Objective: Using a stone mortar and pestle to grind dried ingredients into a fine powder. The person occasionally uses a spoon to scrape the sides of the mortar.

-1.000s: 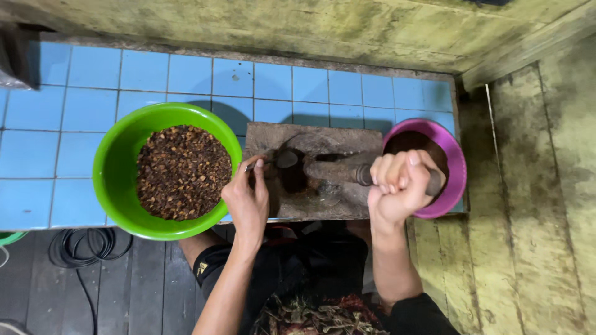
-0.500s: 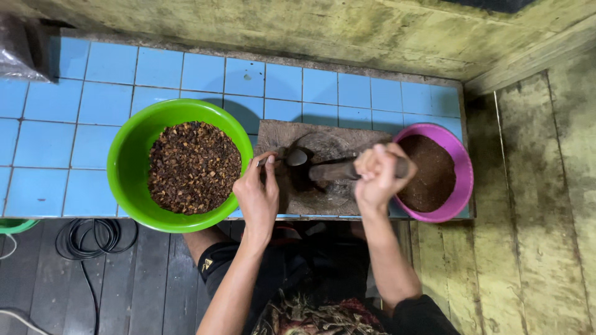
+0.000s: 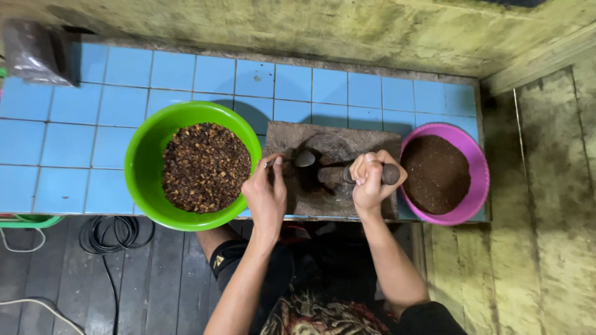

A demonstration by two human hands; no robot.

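Note:
A hand grinder (image 3: 329, 177) is fixed on a worn wooden board (image 3: 372, 139) on the blue tiled counter. My right hand (image 3: 370, 180) is closed around the grinder's dark crank handle (image 3: 390, 174). My left hand (image 3: 267, 195) holds a metal spoon (image 3: 299, 160), its bowl over the top of the grinder. Left of the board stands a green bowl (image 3: 141, 162) filled with coarse brown pieces. Right of the board a purple bowl (image 3: 477, 186) holds fine dark brown powder.
The blue tiled counter (image 3: 56, 136) runs along a stained yellow-green wall (image 3: 310, 28). A dark plastic bag (image 3: 37, 53) lies at its far left corner. Black cable coils (image 3: 112, 236) and a white cord (image 3: 37, 307) lie on the dark plank floor. Wooden planks (image 3: 546, 217) stand at right.
My right hand has swung the crank handle from the right, near the purple bowl, back toward the grinder. My left hand now shows a spoon over the grinder top.

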